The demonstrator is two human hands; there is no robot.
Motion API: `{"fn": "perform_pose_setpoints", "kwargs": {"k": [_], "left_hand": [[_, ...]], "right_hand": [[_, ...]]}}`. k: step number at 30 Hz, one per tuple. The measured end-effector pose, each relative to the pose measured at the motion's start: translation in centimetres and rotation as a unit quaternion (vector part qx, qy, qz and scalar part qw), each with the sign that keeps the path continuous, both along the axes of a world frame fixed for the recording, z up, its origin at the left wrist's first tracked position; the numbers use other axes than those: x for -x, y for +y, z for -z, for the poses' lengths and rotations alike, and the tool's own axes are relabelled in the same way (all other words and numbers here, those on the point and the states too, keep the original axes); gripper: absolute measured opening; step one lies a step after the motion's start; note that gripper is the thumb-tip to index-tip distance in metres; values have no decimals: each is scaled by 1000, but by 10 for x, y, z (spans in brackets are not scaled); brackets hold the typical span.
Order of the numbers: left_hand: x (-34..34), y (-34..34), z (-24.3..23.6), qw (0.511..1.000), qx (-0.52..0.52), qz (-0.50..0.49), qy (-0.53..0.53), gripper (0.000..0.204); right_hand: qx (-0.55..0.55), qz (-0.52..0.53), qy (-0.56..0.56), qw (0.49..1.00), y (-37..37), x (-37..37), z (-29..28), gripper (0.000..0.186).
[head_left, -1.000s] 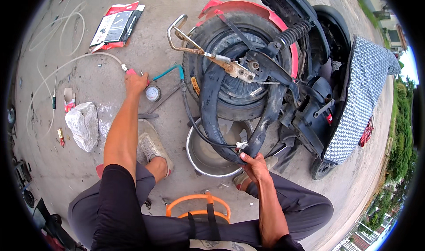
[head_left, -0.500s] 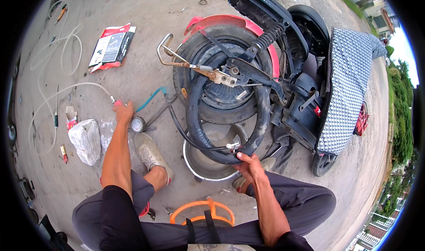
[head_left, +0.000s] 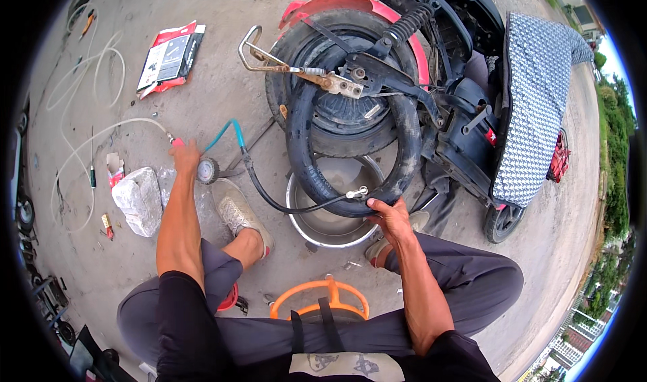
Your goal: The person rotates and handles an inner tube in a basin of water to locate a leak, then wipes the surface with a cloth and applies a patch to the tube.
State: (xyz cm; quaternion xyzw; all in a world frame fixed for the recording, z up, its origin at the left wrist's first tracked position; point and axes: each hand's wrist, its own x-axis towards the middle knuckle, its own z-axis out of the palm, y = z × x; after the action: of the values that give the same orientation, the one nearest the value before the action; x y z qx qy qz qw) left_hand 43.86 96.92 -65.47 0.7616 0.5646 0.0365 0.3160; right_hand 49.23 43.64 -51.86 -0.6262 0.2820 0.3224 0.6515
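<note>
My left hand (head_left: 186, 158) is closed around a tire inflator, whose red end (head_left: 176, 142) shows above the fingers and whose round gauge (head_left: 207, 170) hangs beside them. From it a teal and black hose (head_left: 269, 198) curves across to a metal chuck (head_left: 357, 192) at the valve of a black inner tube (head_left: 300, 139). My right hand (head_left: 393, 220) grips the tube's near edge close to that valve, thumb on top. The tube looks inflated and wet. It leans over a metal basin (head_left: 317, 240) and in front of a scooter's wheel (head_left: 278, 99).
The scooter lies on its side, with a patterned cover (head_left: 536, 112) on its right part. An orange-framed stool (head_left: 333, 294) is between my legs. On the left are a red-white package (head_left: 172, 58), a plastic-wrapped block (head_left: 138, 201), a screwdriver (head_left: 92, 173) and a clear hose (head_left: 111, 124).
The view has tilted, so the scooter and tube sit higher in the picture. The teal hose section arches up more. Both hands keep their holds.
</note>
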Motion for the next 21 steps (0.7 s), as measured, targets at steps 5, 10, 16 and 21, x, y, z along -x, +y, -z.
{"fn": "perform_pose_setpoints", "kwargs": {"k": [5,10,16,21], "left_hand": [[-4,-1,4,999,7,-8,-45,72],[-5,-9,-28,1000,27,-6,13,67],[-9,-34,-62,933,-73,347,62,50],[-15,-110,-129,757,179,576,251,70]], "right_hand": [[32,5,-22,999,-6,4,3,76],[67,9,-28,997,-2,4,-4,91],[141,31,-166,975,-13,0,12,113],[176,-85,-190,962,-14,-9,-4,115]]}}
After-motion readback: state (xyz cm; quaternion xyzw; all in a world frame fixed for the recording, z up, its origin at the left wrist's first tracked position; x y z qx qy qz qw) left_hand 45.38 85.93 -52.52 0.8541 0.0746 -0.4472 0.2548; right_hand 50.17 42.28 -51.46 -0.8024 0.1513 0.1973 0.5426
